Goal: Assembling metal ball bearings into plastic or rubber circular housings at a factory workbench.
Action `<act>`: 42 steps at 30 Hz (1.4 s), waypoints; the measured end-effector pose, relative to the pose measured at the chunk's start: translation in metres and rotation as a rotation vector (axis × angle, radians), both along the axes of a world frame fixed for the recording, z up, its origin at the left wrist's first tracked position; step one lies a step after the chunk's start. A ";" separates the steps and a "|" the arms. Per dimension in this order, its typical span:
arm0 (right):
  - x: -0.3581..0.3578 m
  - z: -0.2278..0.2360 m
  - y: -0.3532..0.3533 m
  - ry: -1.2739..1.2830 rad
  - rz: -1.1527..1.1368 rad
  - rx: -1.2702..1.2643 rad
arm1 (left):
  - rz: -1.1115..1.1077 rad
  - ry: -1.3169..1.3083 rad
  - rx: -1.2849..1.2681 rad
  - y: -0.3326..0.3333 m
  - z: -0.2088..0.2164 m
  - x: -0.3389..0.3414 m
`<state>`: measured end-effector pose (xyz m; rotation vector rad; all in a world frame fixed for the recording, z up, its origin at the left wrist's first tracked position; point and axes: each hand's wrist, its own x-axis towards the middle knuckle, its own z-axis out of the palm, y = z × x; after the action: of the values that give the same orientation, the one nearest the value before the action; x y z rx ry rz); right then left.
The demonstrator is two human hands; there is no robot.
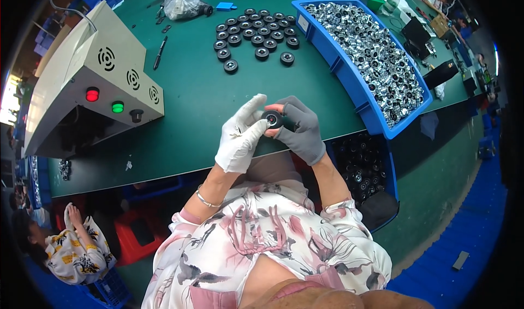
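Between my hands, just above the front part of the green table, is a small black toy wheel [272, 119] with a dark hub showing a little red. My left hand [242, 134], in a white glove, pinches its left side with thumb and fingers. From the right, my right hand [301, 128] grips it too; its grey glove leaves the fingertips bare. Farther back on the table lies a group of similar black wheels [258, 33], flat with silvery hubs up. A long blue bin [349, 74] to the right is heaped with shiny chrome parts [376, 58].
A beige machine [117, 63] with red and green lights stands at the left, beside a pen [160, 53]. Below the table's right front edge, a second blue bin [391, 170] holds black wheels. A plastic bag [183, 6] lies at the back. Another person [79, 243] sits at lower left.
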<state>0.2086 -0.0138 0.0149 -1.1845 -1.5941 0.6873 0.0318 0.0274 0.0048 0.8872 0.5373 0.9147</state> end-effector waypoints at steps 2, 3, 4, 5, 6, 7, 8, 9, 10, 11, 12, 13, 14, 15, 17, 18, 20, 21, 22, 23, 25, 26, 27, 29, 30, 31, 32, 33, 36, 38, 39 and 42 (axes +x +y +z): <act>-0.004 0.000 0.000 -0.029 -0.024 0.023 | -0.022 -0.071 -0.086 0.000 -0.001 0.001; -0.007 0.001 0.000 0.164 -0.017 -0.014 | -0.017 -0.057 -0.087 -0.001 0.001 0.003; -0.009 0.003 0.000 0.357 -0.010 -0.050 | -0.012 -0.043 -0.088 -0.002 0.002 0.003; -0.006 0.005 0.000 0.358 -0.009 -0.051 | -0.010 -0.043 -0.089 -0.002 0.001 0.003; -0.001 0.007 -0.001 0.373 0.009 -0.127 | 0.007 0.109 0.056 -0.002 0.001 0.003; 0.001 0.009 -0.001 0.389 0.026 -0.203 | 0.024 0.262 0.202 -0.002 0.000 0.003; -0.001 0.011 -0.002 0.390 0.025 -0.203 | 0.022 0.263 0.201 -0.003 -0.001 0.004; -0.004 0.012 -0.003 0.367 -0.020 -0.219 | 0.110 0.343 0.280 -0.005 -0.005 0.006; -0.007 0.012 -0.003 0.345 -0.065 -0.235 | 0.199 0.423 0.358 -0.007 -0.007 0.008; -0.007 0.010 -0.003 0.346 -0.066 -0.237 | 0.227 0.372 0.328 -0.008 -0.007 0.011; -0.008 0.005 -0.002 0.320 -0.091 -0.202 | 0.227 0.374 0.327 -0.008 -0.009 0.012; -0.008 0.001 -0.002 0.294 -0.116 -0.166 | 0.221 0.354 0.337 -0.008 -0.011 0.013; -0.009 -0.002 -0.002 0.295 -0.115 -0.168 | 0.216 0.335 0.347 -0.009 -0.013 0.014; -0.010 -0.004 -0.002 0.274 -0.136 -0.116 | 0.217 0.337 0.346 -0.008 -0.015 0.014; -0.011 -0.005 -0.002 0.254 -0.158 -0.065 | 0.191 0.274 0.310 -0.007 -0.017 0.016; -0.011 -0.006 -0.002 0.246 -0.170 -0.068 | 0.190 0.276 0.309 -0.006 -0.017 0.016; -0.011 -0.008 -0.002 0.239 -0.183 -0.070 | 0.134 0.263 0.238 -0.005 -0.014 0.014; -0.010 -0.011 -0.002 0.262 -0.182 -0.070 | 0.132 0.263 0.239 -0.004 -0.014 0.014; -0.010 -0.012 -0.002 0.284 -0.180 -0.070 | 0.114 0.250 0.201 -0.003 -0.014 0.014; -0.010 -0.010 -0.003 0.285 -0.180 -0.070 | 0.098 0.237 0.162 -0.003 -0.014 0.014; -0.011 -0.003 -0.004 0.415 -0.124 -0.071 | 0.031 0.102 0.049 -0.001 -0.013 0.010; -0.010 -0.003 -0.004 0.414 -0.125 -0.069 | -0.038 -0.033 -0.064 0.000 -0.009 0.008; -0.008 -0.004 -0.004 0.374 -0.091 -0.041 | -0.040 -0.034 -0.063 0.000 -0.004 0.007; -0.002 -0.005 -0.003 0.333 -0.056 -0.012 | -0.111 -0.187 -0.377 -0.003 0.008 0.005; 0.003 -0.005 -0.003 0.210 -0.020 0.036 | -0.111 -0.187 -0.376 -0.004 0.004 0.004; 0.005 -0.006 -0.003 0.088 0.017 0.083 | -0.090 -0.176 -0.318 -0.004 -0.002 0.003; 0.003 -0.003 -0.004 0.087 0.019 0.084 | -0.068 -0.166 -0.259 -0.005 -0.005 0.002; -0.003 -0.001 -0.007 0.154 -0.012 0.025 | -0.002 -0.155 -0.184 -0.008 -0.006 0.004; -0.008 -0.005 -0.011 0.334 -0.009 -0.078 | -0.033 -0.042 -0.003 -0.010 -0.009 0.002; -0.008 -0.007 -0.014 0.452 0.029 -0.124 | -0.018 -0.013 0.012 -0.010 -0.011 0.003; -0.008 -0.007 -0.016 0.472 0.026 -0.138 | -0.056 -0.041 0.006 -0.010 -0.011 0.002; -0.010 -0.004 -0.020 0.541 0.009 -0.195 | -0.093 -0.036 0.053 -0.010 -0.010 0.003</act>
<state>0.1985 -0.0341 0.0108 -1.0144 -1.0955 1.0839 0.0344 0.0177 -0.0048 0.9342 0.4388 0.8619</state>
